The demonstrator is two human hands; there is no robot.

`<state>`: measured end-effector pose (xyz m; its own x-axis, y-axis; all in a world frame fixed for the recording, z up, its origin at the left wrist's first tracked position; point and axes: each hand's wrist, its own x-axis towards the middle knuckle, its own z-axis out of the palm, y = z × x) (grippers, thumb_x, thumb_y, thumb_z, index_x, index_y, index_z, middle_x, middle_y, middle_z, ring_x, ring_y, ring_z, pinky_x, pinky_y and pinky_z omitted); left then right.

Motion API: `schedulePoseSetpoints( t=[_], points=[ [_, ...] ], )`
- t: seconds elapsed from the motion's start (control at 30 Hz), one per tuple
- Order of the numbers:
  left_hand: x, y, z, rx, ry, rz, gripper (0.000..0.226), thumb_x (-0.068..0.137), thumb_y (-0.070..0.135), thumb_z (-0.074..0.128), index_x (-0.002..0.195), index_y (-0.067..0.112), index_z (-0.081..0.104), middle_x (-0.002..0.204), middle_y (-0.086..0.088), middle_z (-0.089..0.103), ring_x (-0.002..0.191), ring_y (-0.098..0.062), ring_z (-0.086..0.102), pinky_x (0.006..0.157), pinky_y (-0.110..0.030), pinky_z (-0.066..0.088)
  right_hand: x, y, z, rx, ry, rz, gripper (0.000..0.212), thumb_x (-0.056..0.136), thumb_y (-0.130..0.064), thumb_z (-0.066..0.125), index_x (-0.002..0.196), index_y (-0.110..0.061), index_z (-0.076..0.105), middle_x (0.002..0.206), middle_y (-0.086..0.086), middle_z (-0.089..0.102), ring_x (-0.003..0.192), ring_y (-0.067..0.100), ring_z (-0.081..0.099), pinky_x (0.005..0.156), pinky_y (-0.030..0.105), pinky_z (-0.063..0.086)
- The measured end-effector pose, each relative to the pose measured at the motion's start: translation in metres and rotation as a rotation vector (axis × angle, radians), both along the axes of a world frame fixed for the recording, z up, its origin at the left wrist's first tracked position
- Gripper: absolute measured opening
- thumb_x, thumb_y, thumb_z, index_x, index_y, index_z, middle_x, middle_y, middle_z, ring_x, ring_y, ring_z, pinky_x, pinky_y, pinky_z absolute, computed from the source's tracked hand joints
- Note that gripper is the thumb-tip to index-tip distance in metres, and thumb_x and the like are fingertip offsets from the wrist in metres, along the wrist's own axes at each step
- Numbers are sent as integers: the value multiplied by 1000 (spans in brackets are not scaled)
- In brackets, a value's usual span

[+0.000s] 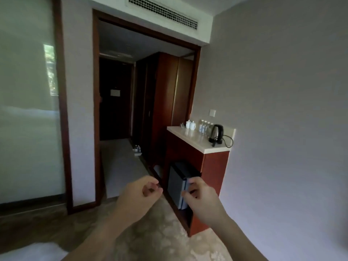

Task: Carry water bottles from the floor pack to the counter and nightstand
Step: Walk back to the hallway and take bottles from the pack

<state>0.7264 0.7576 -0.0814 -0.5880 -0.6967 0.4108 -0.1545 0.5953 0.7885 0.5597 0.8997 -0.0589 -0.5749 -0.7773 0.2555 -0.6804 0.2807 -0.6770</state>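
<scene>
Small clear water bottles [204, 127] with pale caps stand upright in a row on the counter [195, 143], just beside the black kettle [216, 133]. Out front, the left hand [140, 194] and right hand [202, 198] float with fingers loosely curled, both holding nothing.

Grey walls [282, 91], wood-framed doorway [96, 110], ceiling vent [162, 13], patterned carpet [160, 232].

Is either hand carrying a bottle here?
No. Left hand and right hand both have loosely curled fingers and hold nothing.
</scene>
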Motion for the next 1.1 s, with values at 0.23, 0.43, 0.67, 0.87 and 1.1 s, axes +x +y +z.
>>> schedulePoseSetpoints(
  t=[0.23,0.43,0.67,0.87,1.1],
  points=[
    [-68,-113,11,-24,-34,55,16,85,39,72,100,34,68,86,12,69,82,-2,63,74,-28,57,-86,-129,3,-38,-54,75,47,92,-41,62,133,-22,50,111,-9,63,95,3,61,77,21,50],
    [-136,-211,8,-14,-83,81,21,86,43,68,106,37,65,92,14,67,83,-2,63,76,-29,58,-157,-240,-6,-46,-67,129,48,91,-42,64,134,-22,52,110,-10,62,95,5,62,86,30,55],
    [-240,-353,13,-10,-75,143,18,88,35,69,105,33,65,93,9,67,84,-5,63,74,-24,56,-270,-403,-15,-77,-99,211,51,91,-42,64,136,-22,49,110,-10,60,93,5,61,82,30,56],
    [-291,-497,20,37,-72,263,19,87,34,70,101,42,60,96,14,69,86,0,64,75,-16,53,-348,-563,-6,-51,-119,288,51,91,-44,64,136,-24,47,113,-9,59,96,4,59,85,29,55],
    [-341,-670,1,75,-120,326,23,86,40,69,106,41,60,96,16,69,88,-2,65,79,-24,57,-410,-744,-25,20,-130,321,52,89,-46,64,135,-26,49,122,-5,60,105,12,61,92,39,55]
  ],
)
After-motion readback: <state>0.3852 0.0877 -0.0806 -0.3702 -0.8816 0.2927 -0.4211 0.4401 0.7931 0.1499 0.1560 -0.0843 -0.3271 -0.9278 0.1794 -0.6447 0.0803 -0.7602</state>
